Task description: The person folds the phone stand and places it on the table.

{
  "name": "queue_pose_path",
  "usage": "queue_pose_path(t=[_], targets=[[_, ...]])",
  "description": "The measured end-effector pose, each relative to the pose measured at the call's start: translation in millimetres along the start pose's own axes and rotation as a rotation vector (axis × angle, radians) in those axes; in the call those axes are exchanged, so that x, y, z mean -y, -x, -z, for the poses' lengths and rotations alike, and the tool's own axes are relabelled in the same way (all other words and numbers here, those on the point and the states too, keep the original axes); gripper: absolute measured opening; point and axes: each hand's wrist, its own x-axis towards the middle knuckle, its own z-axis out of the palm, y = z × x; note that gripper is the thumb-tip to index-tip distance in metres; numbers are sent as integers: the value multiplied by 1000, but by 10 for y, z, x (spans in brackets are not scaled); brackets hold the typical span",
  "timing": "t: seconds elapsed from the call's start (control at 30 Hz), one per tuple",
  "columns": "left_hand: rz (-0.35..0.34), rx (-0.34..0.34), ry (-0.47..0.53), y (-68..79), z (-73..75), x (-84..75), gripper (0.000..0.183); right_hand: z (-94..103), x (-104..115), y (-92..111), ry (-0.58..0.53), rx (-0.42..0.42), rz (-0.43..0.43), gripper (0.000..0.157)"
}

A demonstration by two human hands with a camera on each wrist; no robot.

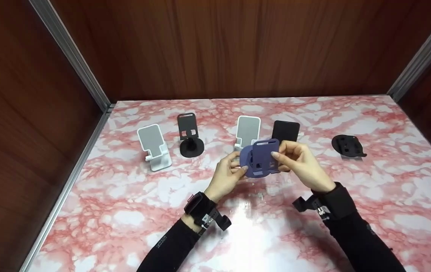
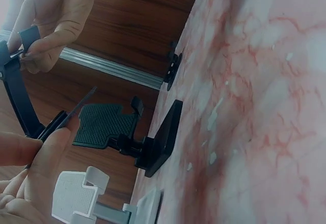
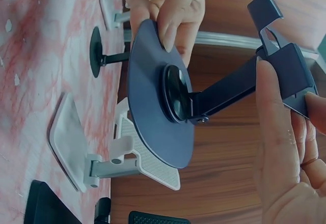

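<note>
Both hands hold a purple-blue phone stand above the table in the head view. My left hand (image 1: 226, 175) pinches the edge of its round base (image 3: 147, 96), thumb on one face and fingers on the other. My right hand (image 1: 304, 166) grips the slotted phone plate (image 1: 267, 153) by its right edge, thumb on the front. In the right wrist view, a hinged arm (image 3: 226, 91) stretches unfolded between base and plate. A black stand (image 1: 286, 129) stands just behind my right hand, and a white stand with a grey pad (image 1: 248, 127) is partly hidden behind the purple one.
Another white stand (image 1: 152, 141) is upright at the left, beside a black stand with a round base (image 1: 188, 124). To the right, a folded black stand (image 1: 348, 146) lies on the red-and-white marbled table (image 1: 124, 219). Wood-grain panels (image 1: 238, 49) rise behind and at the sides.
</note>
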Motion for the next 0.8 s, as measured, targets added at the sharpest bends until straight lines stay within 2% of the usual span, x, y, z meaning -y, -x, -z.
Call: queue_pose_path(t=[0.23, 0.5, 0.67, 0.8], targets=[[-74, -25, -28, 3, -5, 21, 39, 14, -3, 2, -12, 27, 11, 16], [-121, -38, -35, 9, -5, 15, 37, 47, 1, 2, -12, 105, 38, 19], [-206, -60, -126, 11, 10, 4, 33, 86, -51, -23, -48, 149, -26, 19], [-298, -75, -215, 24, 8, -1, 31, 129, -86, -35, -122, 241, -50, 20]])
